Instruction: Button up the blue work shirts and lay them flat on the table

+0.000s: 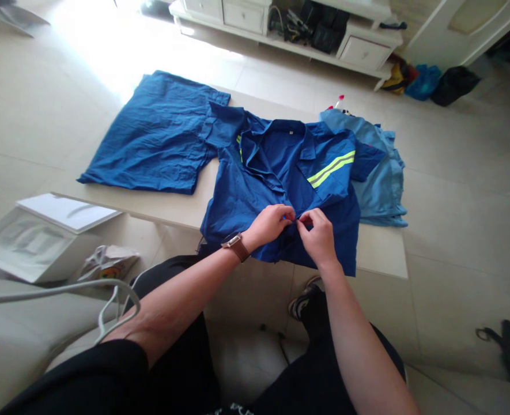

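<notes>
Fingertips of the left hand (268,223) and the right hand (319,235) are pinching closed on the front edges of the dark blue work shirt with yellow reflective stripes (255,190), lying on the beige table (380,245), and holding both edges taut is likely serving best.

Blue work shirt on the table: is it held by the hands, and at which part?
Yes. The left hand and the right hand both pinch the blue work shirt with fingertips at its front opening, where the two front edges meet.
</notes>
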Action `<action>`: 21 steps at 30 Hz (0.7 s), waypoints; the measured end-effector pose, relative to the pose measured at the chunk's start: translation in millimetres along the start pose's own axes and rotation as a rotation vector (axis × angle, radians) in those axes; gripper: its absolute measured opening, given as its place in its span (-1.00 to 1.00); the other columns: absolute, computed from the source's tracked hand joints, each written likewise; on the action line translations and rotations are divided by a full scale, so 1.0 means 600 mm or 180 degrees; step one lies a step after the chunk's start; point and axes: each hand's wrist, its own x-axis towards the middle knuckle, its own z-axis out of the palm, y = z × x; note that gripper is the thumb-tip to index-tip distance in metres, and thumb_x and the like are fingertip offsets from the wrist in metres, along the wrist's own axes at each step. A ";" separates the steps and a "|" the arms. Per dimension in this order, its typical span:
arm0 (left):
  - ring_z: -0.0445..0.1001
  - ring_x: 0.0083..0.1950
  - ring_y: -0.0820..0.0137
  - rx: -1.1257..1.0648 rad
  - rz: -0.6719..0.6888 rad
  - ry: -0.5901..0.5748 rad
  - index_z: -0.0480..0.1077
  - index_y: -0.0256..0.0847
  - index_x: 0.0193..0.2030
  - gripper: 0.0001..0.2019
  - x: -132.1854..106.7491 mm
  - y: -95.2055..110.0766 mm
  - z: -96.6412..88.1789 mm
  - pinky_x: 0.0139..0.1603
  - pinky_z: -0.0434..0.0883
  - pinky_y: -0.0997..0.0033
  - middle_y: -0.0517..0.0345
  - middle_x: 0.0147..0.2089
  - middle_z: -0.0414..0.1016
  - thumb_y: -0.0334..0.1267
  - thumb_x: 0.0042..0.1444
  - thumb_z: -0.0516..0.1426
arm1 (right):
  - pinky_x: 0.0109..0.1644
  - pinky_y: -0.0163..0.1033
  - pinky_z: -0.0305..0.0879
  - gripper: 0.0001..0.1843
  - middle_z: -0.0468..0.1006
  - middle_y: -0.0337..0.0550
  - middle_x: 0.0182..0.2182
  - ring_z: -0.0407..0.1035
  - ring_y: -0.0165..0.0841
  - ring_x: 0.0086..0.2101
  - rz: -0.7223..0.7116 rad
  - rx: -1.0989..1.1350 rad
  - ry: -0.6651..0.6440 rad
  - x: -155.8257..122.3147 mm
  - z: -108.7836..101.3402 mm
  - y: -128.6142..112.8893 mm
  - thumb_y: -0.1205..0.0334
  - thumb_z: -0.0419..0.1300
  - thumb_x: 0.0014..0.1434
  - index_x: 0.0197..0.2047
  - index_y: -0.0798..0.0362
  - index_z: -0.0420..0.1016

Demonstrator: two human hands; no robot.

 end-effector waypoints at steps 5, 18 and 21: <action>0.53 -0.18 0.36 -0.0010 -0.0044 0.0062 0.53 -0.22 -0.24 -0.83 -0.004 0.003 -0.004 -0.08 0.41 0.42 0.14 -0.23 0.62 -0.55 0.17 0.17 | -0.10 -0.09 0.44 -0.91 0.54 -0.09 -0.24 0.48 -0.21 -0.22 -0.0073 0.0103 -0.0205 -0.001 -0.001 -0.001 0.27 0.20 0.28 -0.23 0.00 0.55; 0.48 -0.18 0.38 -0.0160 -0.0159 0.0074 0.54 -0.22 -0.25 -0.90 -0.014 -0.001 -0.004 -0.09 0.39 0.42 0.15 -0.23 0.52 -0.48 0.19 0.23 | -0.16 -0.14 0.37 -0.83 0.48 -0.18 -0.25 0.41 -0.24 -0.25 0.0388 0.0045 -0.0550 -0.007 0.014 0.009 0.20 0.33 0.14 -0.18 -0.01 0.51; 0.47 -0.19 0.38 -0.0107 -0.0177 0.0049 0.53 -0.21 -0.26 -0.89 -0.011 0.001 -0.005 -0.10 0.39 0.42 0.16 -0.23 0.52 -0.49 0.19 0.23 | -0.18 -0.16 0.36 -0.88 0.49 -0.19 -0.29 0.41 -0.26 -0.28 0.0545 0.0027 -0.0503 -0.007 0.020 0.012 0.31 0.24 0.10 -0.24 -0.02 0.45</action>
